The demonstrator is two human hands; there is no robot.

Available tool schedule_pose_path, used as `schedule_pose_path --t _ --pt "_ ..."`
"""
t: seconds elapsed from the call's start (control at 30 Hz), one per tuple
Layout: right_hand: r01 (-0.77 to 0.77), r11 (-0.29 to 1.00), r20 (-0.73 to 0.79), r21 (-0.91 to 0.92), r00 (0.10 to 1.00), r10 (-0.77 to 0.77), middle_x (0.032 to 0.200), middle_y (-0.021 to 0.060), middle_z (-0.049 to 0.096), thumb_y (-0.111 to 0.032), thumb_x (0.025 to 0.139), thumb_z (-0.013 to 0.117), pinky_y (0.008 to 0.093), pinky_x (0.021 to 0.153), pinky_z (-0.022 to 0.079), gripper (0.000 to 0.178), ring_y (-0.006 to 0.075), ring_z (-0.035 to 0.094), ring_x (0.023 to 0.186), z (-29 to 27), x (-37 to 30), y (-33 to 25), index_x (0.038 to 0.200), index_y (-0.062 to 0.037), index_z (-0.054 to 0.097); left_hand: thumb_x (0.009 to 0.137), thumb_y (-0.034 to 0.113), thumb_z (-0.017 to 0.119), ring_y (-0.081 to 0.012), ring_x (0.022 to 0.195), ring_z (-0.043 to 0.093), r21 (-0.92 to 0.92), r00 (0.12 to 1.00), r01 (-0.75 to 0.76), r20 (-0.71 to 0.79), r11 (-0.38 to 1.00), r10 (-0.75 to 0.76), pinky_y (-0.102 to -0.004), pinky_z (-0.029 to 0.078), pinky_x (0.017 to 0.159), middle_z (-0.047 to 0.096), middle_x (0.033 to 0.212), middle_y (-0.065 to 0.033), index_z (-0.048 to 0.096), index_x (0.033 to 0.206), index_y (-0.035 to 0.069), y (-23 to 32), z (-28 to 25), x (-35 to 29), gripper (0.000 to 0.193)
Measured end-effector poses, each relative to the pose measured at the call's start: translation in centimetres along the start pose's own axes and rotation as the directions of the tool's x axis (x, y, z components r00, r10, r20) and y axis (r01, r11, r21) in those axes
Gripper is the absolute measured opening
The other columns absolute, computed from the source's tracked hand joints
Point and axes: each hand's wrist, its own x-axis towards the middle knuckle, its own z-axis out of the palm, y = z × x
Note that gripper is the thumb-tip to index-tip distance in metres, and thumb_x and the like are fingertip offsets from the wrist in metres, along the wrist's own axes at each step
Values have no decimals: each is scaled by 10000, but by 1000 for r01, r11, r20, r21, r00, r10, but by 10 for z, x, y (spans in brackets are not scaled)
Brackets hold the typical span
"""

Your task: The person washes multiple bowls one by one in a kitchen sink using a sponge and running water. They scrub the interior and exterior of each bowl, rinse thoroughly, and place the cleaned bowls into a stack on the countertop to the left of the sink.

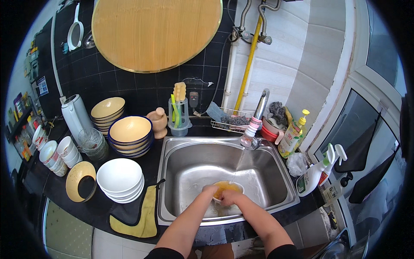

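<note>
Low in the steel sink, a small bowl with a white rim is between my two hands. Its inside looks orange-yellow; whether that is its own colour or something in it, I cannot tell. My left hand is closed on the bowl's left side. My right hand closes over its near rim, with the fingertips partly hidden. Behind the bowl, water falls from the tap into the basin.
Left of the sink are stacked white bowls, blue-rimmed bowls, a speckled bowl, cups and a yellow-black cloth. Spray bottles and a pump bottle stand right. Behind it are a utensil holder and wire rack.
</note>
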Motion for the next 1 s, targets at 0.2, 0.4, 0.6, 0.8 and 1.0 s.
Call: schedule_pose_path --t 0.2,0.4,0.6,0.8,1.0 --pt "164 916 -209 367 974 -91 756 127 621 -154 649 590 302 667 452 209 222 584 704 -10 -4 28 837 -91 657 761 282 504 -388 982 460 -367 774 375 630 851 -69 -571 445 714 435 1141 -172 417 1138 80 -10 -19 -36 436" --pt "189 737 -228 649 972 -49 854 86 628 -190 716 602 261 699 439 275 156 569 739 -22 -11 23 961 -68 622 756 127 398 -420 928 493 -543 902 192 426 818 71 -557 492 638 419 1130 -194 333 1185 94 4 -31 -52 435" --pt "-182 890 -370 418 861 350 872 127 608 -232 769 568 283 733 440 273 207 570 803 -26 -5 31 944 -23 583 729 56 353 -389 793 567 -602 871 -286 161 745 464 -472 530 473 430 1131 -186 274 1262 202 28 -36 -91 558" --pt "272 836 -702 477 690 176 835 147 574 -197 777 543 323 685 435 234 252 556 740 -29 -4 30 911 -6 556 872 324 384 -375 888 535 -611 802 -260 295 748 520 -478 536 546 408 1148 -174 258 1270 153 34 -22 -113 451" --pt "-32 959 -337 280 933 129 770 114 604 -142 678 594 329 678 450 171 265 581 739 -37 -25 19 825 -59 617 864 403 377 -332 829 572 -595 834 -437 14 675 552 -418 540 473 451 1126 -162 261 1282 150 30 -33 -97 502"
